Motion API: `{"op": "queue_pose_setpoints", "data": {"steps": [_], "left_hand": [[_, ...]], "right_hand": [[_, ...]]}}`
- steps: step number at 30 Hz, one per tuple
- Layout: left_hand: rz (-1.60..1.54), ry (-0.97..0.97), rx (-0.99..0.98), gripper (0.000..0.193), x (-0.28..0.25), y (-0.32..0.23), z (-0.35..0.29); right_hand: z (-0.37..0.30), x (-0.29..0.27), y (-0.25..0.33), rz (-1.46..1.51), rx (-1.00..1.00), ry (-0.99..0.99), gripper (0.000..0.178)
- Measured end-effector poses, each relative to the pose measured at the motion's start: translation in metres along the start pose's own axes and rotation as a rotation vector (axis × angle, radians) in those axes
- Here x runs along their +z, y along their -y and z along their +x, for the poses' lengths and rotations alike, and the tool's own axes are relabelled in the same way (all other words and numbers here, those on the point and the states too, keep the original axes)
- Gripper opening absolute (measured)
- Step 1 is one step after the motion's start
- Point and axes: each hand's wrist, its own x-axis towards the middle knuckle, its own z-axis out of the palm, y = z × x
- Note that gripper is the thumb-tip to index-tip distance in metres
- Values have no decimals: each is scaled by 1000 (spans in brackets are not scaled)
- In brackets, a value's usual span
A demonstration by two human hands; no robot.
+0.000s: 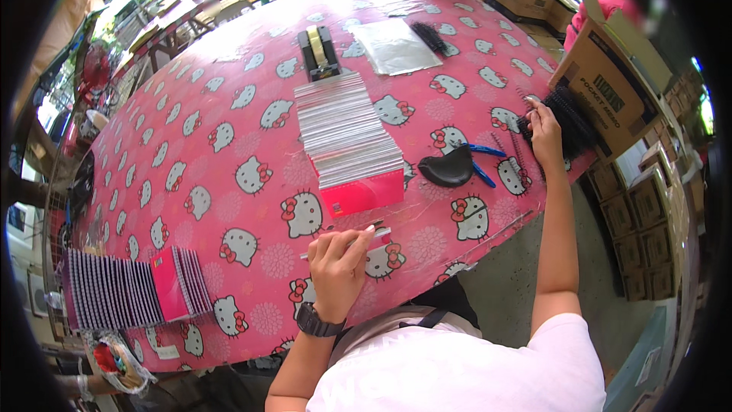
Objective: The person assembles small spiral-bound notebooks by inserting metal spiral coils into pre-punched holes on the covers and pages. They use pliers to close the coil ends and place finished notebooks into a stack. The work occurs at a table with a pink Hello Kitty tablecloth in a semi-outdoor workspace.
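My left hand (338, 273) is closed near the table's front edge. It grips a small pink-covered notepad (379, 238), seen nearly edge-on and partly hidden by the fingers. Just beyond it lies a long row of unbound pads (351, 133) with white page edges and a pink cover at the near end. To the right, my right hand (544, 133) pinches at a thin black spiral binding coil (522, 99), beside a pile of black coils (572, 122). Between the hands rest blue-handled pliers (486, 164) and a black rounded piece (448, 168), partly overlapping.
Spiral-bound notebooks (114, 290) stand in a row at the left edge. A tape dispenser (320, 53), a clear plastic bag (396, 46) and more black coils (429, 37) lie farther back. An open cardboard box (610, 91) stands at the right; a person in pink (610, 6) is behind it.
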Motion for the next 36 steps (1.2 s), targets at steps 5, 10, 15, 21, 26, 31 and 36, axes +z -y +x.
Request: {"op": "queue_pose_setpoints", "data": {"steps": [5, 10, 15, 21, 26, 31, 36], "left_hand": [[-27, -1, -48, 24, 6, -3, 2], [-53, 36, -50, 19, 4, -4, 5], [-54, 49, -55, 18, 3, -5, 5], [-76, 52, -55, 17, 2, -4, 5], [-103, 76, -64, 16, -1, -4, 7], [-121, 80, -77, 16, -3, -4, 7], [-122, 70, -85, 16, -1, -5, 6]], "right_hand": [[-102, 28, 109, 408, -78, 755, 20], [-128, 42, 139, 457, -161, 891, 20], [-136, 49, 139, 482, -166, 881, 23], [-133, 55, 139, 440, -339, 807, 27], [-133, 54, 144, 461, -291, 902, 28], [-135, 57, 138, 568, -236, 962, 26], [-133, 60, 138, 557, -371, 875, 25]]}}
